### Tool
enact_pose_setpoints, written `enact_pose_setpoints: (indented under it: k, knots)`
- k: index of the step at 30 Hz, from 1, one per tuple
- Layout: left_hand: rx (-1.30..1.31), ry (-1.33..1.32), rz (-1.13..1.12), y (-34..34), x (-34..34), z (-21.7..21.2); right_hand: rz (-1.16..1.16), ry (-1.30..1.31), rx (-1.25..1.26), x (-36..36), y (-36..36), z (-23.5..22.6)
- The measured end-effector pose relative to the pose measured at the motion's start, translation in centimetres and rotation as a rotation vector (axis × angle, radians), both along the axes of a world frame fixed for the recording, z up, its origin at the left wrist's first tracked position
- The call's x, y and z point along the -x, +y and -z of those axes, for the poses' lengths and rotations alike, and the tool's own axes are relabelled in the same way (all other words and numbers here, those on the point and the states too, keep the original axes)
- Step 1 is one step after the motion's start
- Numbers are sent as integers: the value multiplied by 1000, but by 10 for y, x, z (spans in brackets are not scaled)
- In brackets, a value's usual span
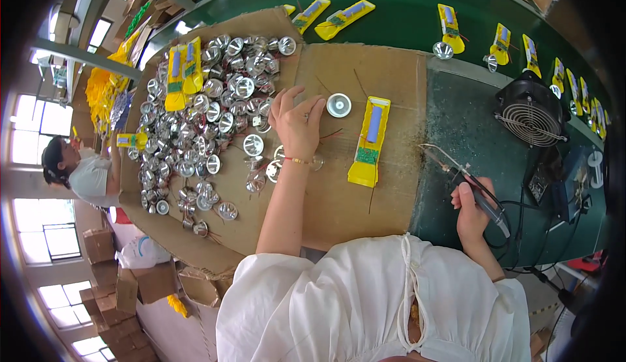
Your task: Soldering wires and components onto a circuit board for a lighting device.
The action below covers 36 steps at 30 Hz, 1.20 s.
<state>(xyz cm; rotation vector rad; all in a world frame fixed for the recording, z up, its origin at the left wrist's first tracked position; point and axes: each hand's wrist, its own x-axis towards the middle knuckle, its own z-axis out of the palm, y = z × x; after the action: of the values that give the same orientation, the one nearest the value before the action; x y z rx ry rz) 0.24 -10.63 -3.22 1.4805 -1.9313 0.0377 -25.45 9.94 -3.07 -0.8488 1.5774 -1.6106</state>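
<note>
My left hand (297, 124) hovers over the cardboard with its fingers apart and nothing visible between them. Just right of its thumb a round silver reflector cup (338, 105) lies face up, apart from the hand. Further right rests a yellow casing (370, 141) holding a blue-purple cylindrical cell and a green circuit board, with thin wires sticking out. In my right hand (471, 213) is a soldering iron (497, 220), its fingers closed round the dark handle. The iron's thin metal tip points up and left, over the border of the cardboard and green tabletop.
Many reflector cups (214, 88) are heaped at left on the cardboard (326, 218), with yellow casings (175, 78) on top. More casings (450, 28) line the green surface at the back. A black fan (531, 111) and cables stand at right. Another person (91, 173) is at far left.
</note>
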Motion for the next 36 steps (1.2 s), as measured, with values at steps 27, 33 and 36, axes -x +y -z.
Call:
enact_pose_setpoints:
  k: [27, 33, 36]
  knots:
    - [-616, 697, 174, 34, 20, -64, -116, -42, 12, -11, -14, -9]
    - [-631, 328, 284, 88, 11, -43, -276, 42, 43, -29, -28, -8]
    - [-585, 307, 346, 91, 11, -33, -306, 98, 15, -32, -29, -2]
